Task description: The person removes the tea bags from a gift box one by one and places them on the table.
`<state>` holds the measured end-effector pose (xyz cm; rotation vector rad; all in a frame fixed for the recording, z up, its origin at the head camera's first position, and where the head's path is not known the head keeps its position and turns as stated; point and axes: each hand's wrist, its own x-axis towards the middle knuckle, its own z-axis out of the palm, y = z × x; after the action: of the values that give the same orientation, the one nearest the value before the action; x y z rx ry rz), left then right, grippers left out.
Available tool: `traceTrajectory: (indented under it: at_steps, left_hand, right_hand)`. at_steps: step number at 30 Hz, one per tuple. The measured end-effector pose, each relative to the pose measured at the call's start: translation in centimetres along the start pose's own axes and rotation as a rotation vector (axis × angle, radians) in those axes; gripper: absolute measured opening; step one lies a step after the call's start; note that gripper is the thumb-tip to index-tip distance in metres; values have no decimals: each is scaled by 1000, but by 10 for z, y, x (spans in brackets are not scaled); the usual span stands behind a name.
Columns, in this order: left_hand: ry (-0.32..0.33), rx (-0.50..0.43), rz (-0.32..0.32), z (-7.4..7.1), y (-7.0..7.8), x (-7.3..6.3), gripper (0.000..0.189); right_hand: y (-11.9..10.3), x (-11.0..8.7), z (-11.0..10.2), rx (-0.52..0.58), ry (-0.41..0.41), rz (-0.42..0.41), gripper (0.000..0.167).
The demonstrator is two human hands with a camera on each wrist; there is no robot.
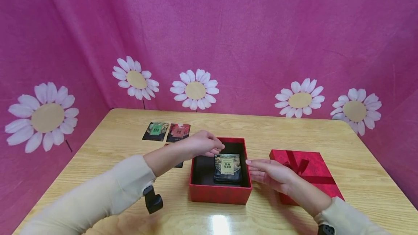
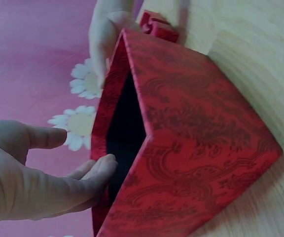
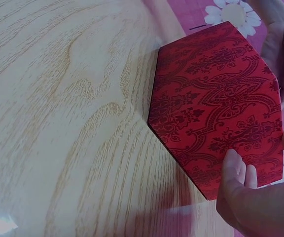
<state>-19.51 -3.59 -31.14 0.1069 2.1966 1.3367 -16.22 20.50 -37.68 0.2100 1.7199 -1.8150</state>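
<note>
An uncovered red patterned box [image 1: 220, 194] with a dark inside stands on the table. Within it, toward the right, lies a stack of dark flat sachets [image 1: 227, 168], the top one bearing a pale yellow label. My left hand [image 1: 203, 143] is over the box's left rim, its fingertips dipping into the opening; in the left wrist view thumb and fingers are apart with nothing between them. Beside the right wall, my right hand [image 1: 272, 173] has its fingers extended along the outer side and the thumb near the rim. In the right wrist view the fingers [image 3: 233, 168] rest against that wall.
Left of the box lie a green-labelled sachet [image 1: 156, 131] and a red-labelled sachet [image 1: 178, 132]; another is mostly hidden behind my left forearm. A red lid [image 1: 315, 166] with a dark red ribbon bow lies to the right, partly behind my right hand. A pink flowered curtain [image 1: 241, 46] borders the table.
</note>
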Motion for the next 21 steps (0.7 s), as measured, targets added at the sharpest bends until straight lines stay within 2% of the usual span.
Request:
traceTrajectory:
  at_steps: [5, 8, 12, 14, 16, 18, 21]
  left_hand:
    - [5, -50, -112, 8, -1, 7, 38]
    - [11, -114, -177, 10, -1, 11, 40]
    - [-18, -218, -248, 12, -2, 17, 14]
    - [-28, -264, -286, 12, -2, 22, 15]
    - [1, -296, -322, 13, -4, 26, 14]
    - [32, -329, -369, 14, -6, 30, 22]
    - [89, -336, -407, 18, -9, 33, 52]
  right_hand:
    - [0, 1, 0, -5, -1, -2, 69]
    - [0, 1, 0, -7, -1, -2, 70]
    - [0, 0, 0, -16, 5, 1, 70]
    - [0, 0, 1, -22, 9, 3, 70]
    - [0, 0, 1, -26, 13, 3, 71]
    - [0, -1, 1, -31, 20, 3, 72]
    - [0, -1, 2, -38, 24, 2, 70]
